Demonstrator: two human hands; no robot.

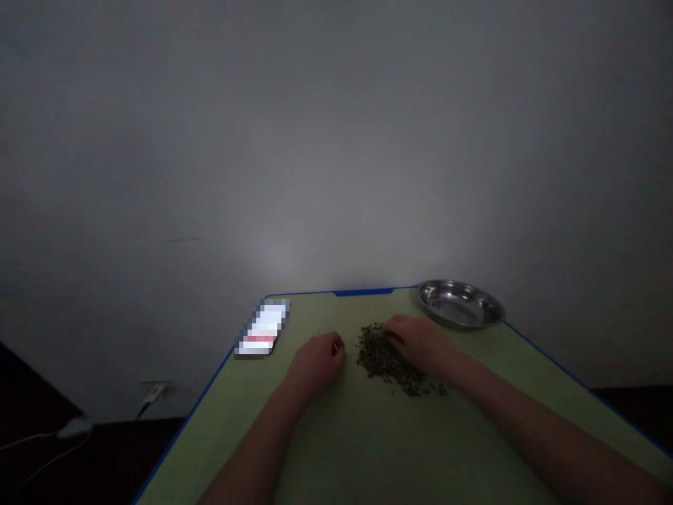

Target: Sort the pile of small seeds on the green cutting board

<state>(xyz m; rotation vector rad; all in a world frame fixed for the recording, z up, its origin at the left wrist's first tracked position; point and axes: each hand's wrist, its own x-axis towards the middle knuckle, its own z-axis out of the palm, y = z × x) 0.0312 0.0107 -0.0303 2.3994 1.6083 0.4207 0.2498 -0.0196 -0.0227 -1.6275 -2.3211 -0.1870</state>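
The single view looks from the person's head, above and behind the left grip (pixel 316 363) and the right grip (pixel 420 341). It faces forward and down over the table (pixel 368 449), taking in the wall (pixel 336 140) beyond the grips, which fills more than the upper half. The framing is wide: both grips appear small, below mid-height, while the table's far edge shows past them and its surface on their near side runs out of frame.

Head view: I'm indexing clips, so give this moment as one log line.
right hand: at dark pile; left hand: curled beside pile, contents unclear; metal bowl: far-right corner; phone: left edge
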